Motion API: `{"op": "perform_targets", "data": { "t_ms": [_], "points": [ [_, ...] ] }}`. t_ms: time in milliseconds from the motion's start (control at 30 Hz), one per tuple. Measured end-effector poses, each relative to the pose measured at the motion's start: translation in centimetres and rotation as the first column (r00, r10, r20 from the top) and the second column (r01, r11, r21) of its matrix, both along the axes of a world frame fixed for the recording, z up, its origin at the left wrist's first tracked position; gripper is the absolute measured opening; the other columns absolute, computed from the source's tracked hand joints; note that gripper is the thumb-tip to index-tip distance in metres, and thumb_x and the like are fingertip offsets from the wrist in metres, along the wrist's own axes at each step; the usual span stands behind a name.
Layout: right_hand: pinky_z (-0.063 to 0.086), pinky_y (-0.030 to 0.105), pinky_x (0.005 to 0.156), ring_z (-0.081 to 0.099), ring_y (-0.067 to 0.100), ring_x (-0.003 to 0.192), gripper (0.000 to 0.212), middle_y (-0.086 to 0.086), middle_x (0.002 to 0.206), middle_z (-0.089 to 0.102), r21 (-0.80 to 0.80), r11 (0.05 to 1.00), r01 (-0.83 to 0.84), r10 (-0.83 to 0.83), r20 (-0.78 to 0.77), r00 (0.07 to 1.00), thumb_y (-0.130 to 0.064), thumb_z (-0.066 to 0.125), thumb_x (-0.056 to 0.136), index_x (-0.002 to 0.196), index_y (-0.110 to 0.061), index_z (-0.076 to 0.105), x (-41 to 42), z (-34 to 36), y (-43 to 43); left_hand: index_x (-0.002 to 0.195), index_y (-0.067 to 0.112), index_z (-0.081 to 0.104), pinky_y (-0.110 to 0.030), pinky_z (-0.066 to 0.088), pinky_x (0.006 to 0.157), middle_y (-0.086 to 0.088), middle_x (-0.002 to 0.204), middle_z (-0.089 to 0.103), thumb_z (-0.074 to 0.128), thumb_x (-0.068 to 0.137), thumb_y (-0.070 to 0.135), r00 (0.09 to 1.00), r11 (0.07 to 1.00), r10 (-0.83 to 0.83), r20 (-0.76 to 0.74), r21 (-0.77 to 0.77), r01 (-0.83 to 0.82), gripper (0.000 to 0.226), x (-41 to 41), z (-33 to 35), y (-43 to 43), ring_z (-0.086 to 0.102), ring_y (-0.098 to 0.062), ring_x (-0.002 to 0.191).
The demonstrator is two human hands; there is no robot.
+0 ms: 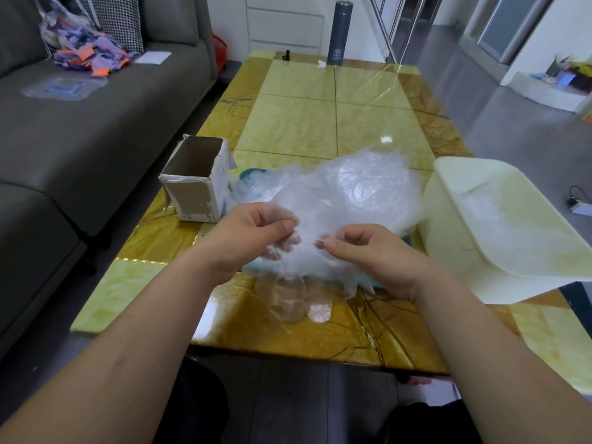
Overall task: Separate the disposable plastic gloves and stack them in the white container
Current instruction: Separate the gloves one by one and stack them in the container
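Both forearms are extended fwd over the near edge of the table [320,116], bare, wrists slightly bent inward. The left hand [253,232] is held w/ fingers curled and thumb pressed to the fingertips, a fold of thin film pinched between them. The right hand [368,254] is set just beside it, thumb against forefinger, the same film nipped in a narrow pinch. The two hands are near each other, not touching.

A single glove [304,261] is held between them, approx. centre-front of the table; its finger ends [315,307] hang down and lie on the tabletop. Behind it the glove pile [352,187] is heaped, touching the held glove, over a teal tray [253,173] that is mostly hidden.

The white container [499,283] is seen at the right, just beside the pile, overhanging the table's edge; crinkled clear film is visible inside.

Materials: gloves are clear, v. thin, crumpled plastic w/ glossy highlights. The container is smooth, opaque, rounded-rectangular. The table is glossy, yellow-green marble-look squares w/ amber veined border. An open cardboard box [195,181], torn at the rim, stands to the left of the pile.
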State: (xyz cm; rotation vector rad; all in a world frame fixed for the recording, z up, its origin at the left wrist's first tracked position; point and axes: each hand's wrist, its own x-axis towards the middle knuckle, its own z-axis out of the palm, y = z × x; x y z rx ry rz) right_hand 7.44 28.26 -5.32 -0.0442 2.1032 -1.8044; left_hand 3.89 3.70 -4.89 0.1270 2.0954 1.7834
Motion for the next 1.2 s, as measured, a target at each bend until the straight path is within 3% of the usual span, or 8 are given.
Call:
{"op": "perform_targets", "data": {
  "t_ms": [133,200,333,500,700,867,1033,1200],
  "points": [
    [0.053,0.048,0.099,0.068,0.040,0.091,0.049,0.033,0.099,0.071,0.006,0.999,0.052,-0.052,-0.001,0.999,-0.041,0.091,0.075,0.092,0.002,0.075,-0.3,-0.7,0.0,0.110,0.011,0.074,-0.027,0.055,0.067,-0.007,0.093,0.080,0.068,0.100,0.017,1.000,1.000,-0.004,-0.017,-0.015,0.003,0.013,0.0,0.0,0.2,0.072,-0.015,0.079],
    [0.050,0.043,0.088,0.063,0.029,0.083,0.059,0.019,0.085,0.061,0.012,0.996,0.083,-0.083,-0.004,0.997,-0.040,0.097,0.062,0.080,0.006,0.065,-0.6,-0.9,0.2,0.108,0.011,0.074,-0.028,0.056,0.069,-0.007,0.092,0.080,0.068,0.100,0.016,0.999,0.999,-0.009,-0.033,-0.032,0.008,0.011,0.0,-0.1,0.1,0.072,-0.015,0.079],
    [0.052,0.043,0.085,0.065,0.030,0.087,0.046,0.014,0.084,0.057,-0.046,0.990,0.134,-0.133,0.029,0.991,-0.031,0.100,0.057,0.071,-0.016,0.058,-0.9,-0.8,0.9,0.107,0.008,0.074,-0.025,0.056,0.066,-0.010,0.090,0.079,0.067,0.101,0.013,0.999,0.998,-0.001,-0.049,-0.056,-0.002,0.010,-0.1,-0.1,0.0,0.070,-0.013,0.075],
    [0.058,0.044,0.086,0.073,0.038,0.109,0.035,0.024,0.107,0.076,-0.068,0.979,0.190,-0.186,0.065,0.980,-0.031,0.089,0.068,0.087,-0.009,0.069,-0.7,-0.3,1.5,0.108,0.001,0.071,-0.022,0.055,0.064,-0.010,0.085,0.076,0.065,0.101,0.011,0.999,0.999,0.023,-0.049,-0.046,-0.025,0.013,-0.2,0.0,-0.2,0.071,-0.008,0.071],
    [0.059,0.033,0.061,0.072,0.021,0.076,0.026,0.018,0.095,0.076,-0.062,0.952,0.301,-0.287,0.171,0.943,-0.030,0.082,0.084,0.092,-0.008,0.069,-0.9,-0.1,2.0,0.107,0.007,0.073,-0.031,0.057,0.073,-0.005,0.088,0.079,0.067,0.101,0.016,0.992,0.994,0.107,-0.059,-0.026,-0.109,0.013,-0.5,0.0,-0.7,0.069,-0.012,0.073],
    [0.062,0.041,0.078,0.074,0.027,0.084,0.034,0.017,0.104,0.076,0.066,0.958,0.277,-0.284,0.151,0.947,-0.017,0.087,0.082,0.110,-0.009,0.070,-0.4,0.0,2.6,0.096,0.006,0.074,-0.052,0.057,0.092,-0.020,0.106,0.078,0.070,0.094,0.004,0.991,0.984,0.128,0.050,0.119,-0.133,0.005,-0.5,0.5,-1.1,0.072,-0.041,0.108],
    [0.056,0.033,0.097,0.071,0.010,0.111,0.072,-0.004,0.117,0.076,0.020,0.945,0.326,-0.319,-0.165,0.933,-0.045,0.094,0.069,0.133,-0.027,0.065,-0.5,1.8,2.6,0.083,0.008,0.071,-0.054,0.061,0.093,-0.029,0.124,0.070,0.065,0.090,-0.001,0.986,0.960,-0.117,0.119,0.267,0.082,0.013,0.2,1.3,-1.0,0.066,-0.047,0.120],
    [0.057,0.042,0.100,0.070,0.025,0.119,0.076,0.002,0.120,0.076,0.018,0.994,0.108,-0.109,0.040,0.993,-0.071,0.076,0.072,0.126,-0.017,0.072,0.1,1.8,1.1,0.091,0.002,0.071,-0.055,0.059,0.089,-0.046,0.145,0.044,0.066,0.084,0.000,0.938,0.864,-0.316,0.144,0.452,0.221,0.009,0.9,1.8,-1.3,0.050,-0.059,0.134]
  ]
}}
